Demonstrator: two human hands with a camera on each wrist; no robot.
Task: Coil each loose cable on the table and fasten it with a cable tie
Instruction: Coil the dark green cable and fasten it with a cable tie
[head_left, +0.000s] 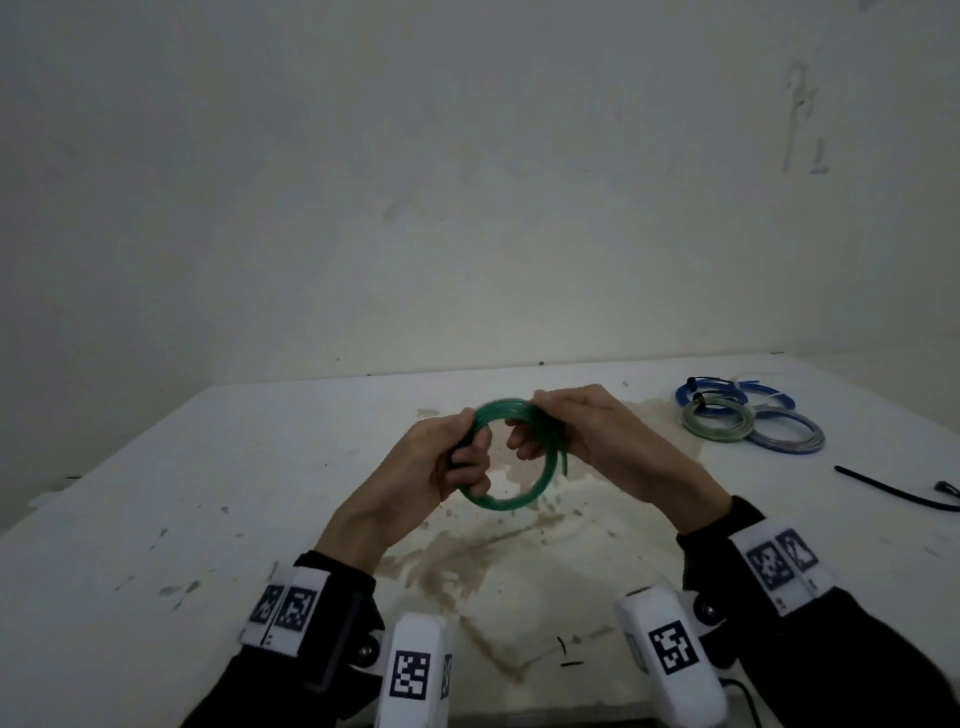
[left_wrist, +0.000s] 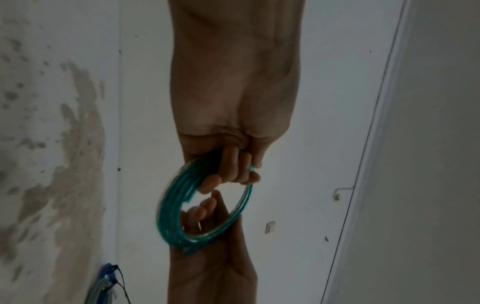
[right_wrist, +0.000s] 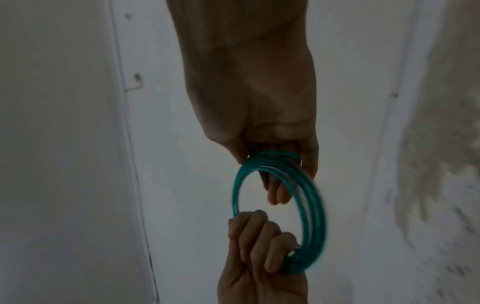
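Green translucent plastic cable coil (head_left: 511, 467) held in both hands above stained white table (head_left: 260, 467).
L hand (head_left: 436, 467) fingers curled round coil's left side, R hand (head_left: 587, 431) gripping top-right w/ loose ends poking out. Finished blue and grey tied coils (head_left: 748, 421) far right; black cable tie (head_left: 898, 491) near them, on table.

The green cable (head_left: 511, 499) is a smooth, glossy, slightly see-through plastic tube. The table (head_left: 182, 493) is a matt white surface, scuffed and stained brown near the middle. At far right, the coiled cables (head_left: 748, 418) show shiny blue and clear plastic sheaths, and the black cable tie (head_left: 893, 491) looks like dull plastic.
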